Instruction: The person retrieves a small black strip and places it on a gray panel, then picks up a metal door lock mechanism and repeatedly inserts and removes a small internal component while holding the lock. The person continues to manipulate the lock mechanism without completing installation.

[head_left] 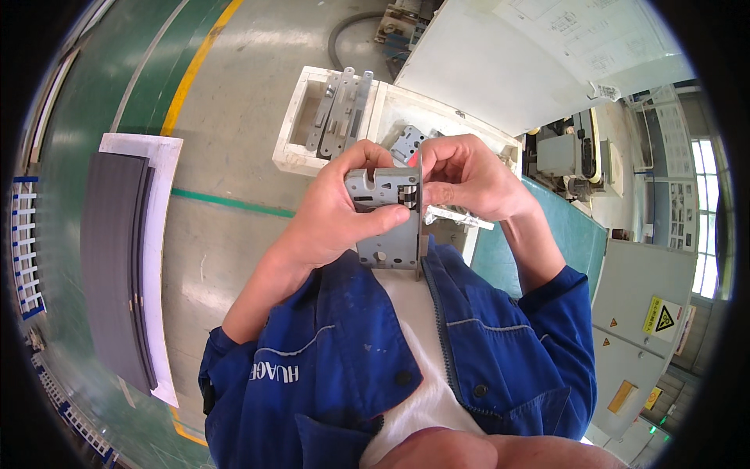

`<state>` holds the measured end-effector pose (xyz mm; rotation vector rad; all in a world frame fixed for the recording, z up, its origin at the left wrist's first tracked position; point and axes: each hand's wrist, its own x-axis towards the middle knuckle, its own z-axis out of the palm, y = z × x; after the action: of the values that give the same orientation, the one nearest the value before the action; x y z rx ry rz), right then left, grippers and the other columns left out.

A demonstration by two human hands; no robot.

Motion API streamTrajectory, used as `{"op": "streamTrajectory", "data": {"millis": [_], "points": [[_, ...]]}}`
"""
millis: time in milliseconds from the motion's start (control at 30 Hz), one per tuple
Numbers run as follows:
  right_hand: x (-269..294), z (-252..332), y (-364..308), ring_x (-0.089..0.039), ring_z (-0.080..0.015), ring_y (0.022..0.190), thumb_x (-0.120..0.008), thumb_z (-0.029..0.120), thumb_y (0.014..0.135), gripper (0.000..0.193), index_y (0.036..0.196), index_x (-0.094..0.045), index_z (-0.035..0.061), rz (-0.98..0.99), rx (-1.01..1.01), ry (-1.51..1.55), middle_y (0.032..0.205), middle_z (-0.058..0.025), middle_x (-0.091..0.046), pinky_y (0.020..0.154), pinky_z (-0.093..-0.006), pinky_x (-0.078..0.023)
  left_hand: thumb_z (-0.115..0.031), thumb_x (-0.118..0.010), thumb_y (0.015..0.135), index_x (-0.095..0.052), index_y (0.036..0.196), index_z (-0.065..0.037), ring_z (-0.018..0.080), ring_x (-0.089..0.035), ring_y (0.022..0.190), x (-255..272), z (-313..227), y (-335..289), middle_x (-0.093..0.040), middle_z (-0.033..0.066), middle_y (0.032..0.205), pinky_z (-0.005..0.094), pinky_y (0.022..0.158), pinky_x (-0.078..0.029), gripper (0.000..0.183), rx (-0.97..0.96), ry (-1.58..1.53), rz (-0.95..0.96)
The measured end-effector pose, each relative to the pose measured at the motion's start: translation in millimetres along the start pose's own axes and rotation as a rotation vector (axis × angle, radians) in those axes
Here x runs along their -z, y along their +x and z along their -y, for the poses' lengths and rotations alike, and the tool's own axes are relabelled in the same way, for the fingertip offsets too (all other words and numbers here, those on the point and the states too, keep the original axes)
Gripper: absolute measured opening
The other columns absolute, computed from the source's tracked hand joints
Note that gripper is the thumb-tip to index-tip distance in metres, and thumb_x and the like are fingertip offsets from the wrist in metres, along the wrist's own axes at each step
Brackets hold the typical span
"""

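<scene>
A grey metal mortise lock (391, 241) is held upright in front of my chest, its long narrow faceplate on the right side. My left hand (328, 207) wraps around the lock case from the left, with the thumb lying across its broad side. At the faceplate, my right hand (478, 181) has its fingers curled and its thumb pressed near the upper part. Whether a small part sits between those right fingers is hidden. Just beyond my hands, a second lock case (407, 144) lies on the white workbench (387, 109).
A white wooden tray (291, 129) holds several long metal lock plates (341, 117) at the bench's left. Farther left, dark panels (113, 266) are stacked on a white board (164, 234). A large white panel (500, 62) stands beyond the bench; grey cabinets (637, 313) are at right.
</scene>
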<state>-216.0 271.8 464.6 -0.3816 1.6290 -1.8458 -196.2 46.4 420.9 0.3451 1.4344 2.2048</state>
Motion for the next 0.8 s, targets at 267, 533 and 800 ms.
{"op": "streamTrajectory", "data": {"millis": [267,533,800], "points": [[-1,-6,-1,-0.067,-0.014,0.078,-0.071,-0.001,0.088,0.011,0.096,-0.064,-0.0036,-0.016,0.007,0.046,0.086,-0.0069,-0.067,0.073,-0.027,-0.055,-0.008,-0.077,0.077,-0.058,0.105,-0.003,0.0058,-0.055,0.089,-3,-2,-3,-0.059,-0.0001,0.096,0.023,0.081,-0.046,0.035,0.002,-0.046,0.0],[-1,-24,1,-0.065,-0.0141,0.082,-0.069,-0.001,0.089,0.012,0.1,-0.064,-0.0022,-0.037,0.045,0.154,0.092,-0.0069,-0.067,0.075,-0.0271,-0.054,-0.006,-0.075,0.08,-0.059,0.108,-0.003,0.0043,-0.056,0.086,-4,5,-3,-0.062,0.0008,0.096,0.0212,0.075,-0.046,0.032,0.014,-0.165,-0.021],[-12,-32,0,-0.061,-0.0139,0.101,-0.062,0.01,0.096,0.028,0.122,-0.06,0.0004,-0.135,0.018,0.449,0.112,-0.0077,-0.064,0.086,-0.0289,-0.049,-0.001,-0.071,0.086,-0.059,0.117,0.0,0.0098,-0.063,0.088,-3,8,-3,-0.065,0.0044,0.1,0.026,0.078,-0.053,0.033,0.025,-0.349,-0.148]]}}
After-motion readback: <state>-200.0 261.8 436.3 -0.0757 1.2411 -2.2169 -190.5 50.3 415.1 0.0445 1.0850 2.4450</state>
